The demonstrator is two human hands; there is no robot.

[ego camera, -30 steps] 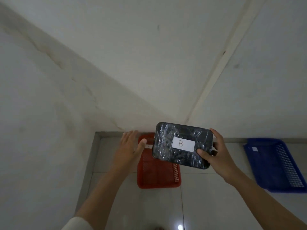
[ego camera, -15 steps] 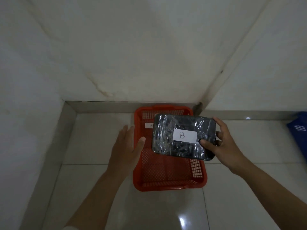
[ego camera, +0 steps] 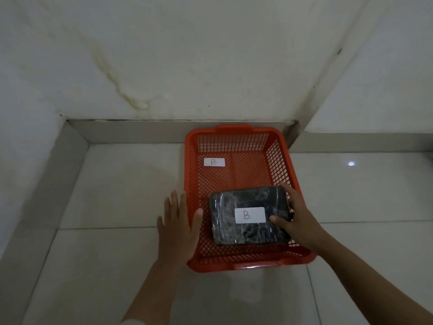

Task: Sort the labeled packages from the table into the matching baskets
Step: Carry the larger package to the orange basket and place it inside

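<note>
Right hand (ego camera: 298,221) gripping black wrapped package marked B (ego camera: 249,215) low in red basket tagged B (ego camera: 234,141); left hand (ego camera: 179,227) flat, spread, empty, over near-left rim; risk: edge snagging near wall, package left tilted

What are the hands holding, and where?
The right hand grips the black B package by its right end, inside the red basket. The left hand holds nothing.

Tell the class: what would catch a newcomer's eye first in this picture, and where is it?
The bright red basket on the pale floor by the wall corner stands out first. Over its near end, the right hand holds a black wrapped package labelled B, matching the basket's own B label. The left hand is open beside the basket's left wall.
</note>
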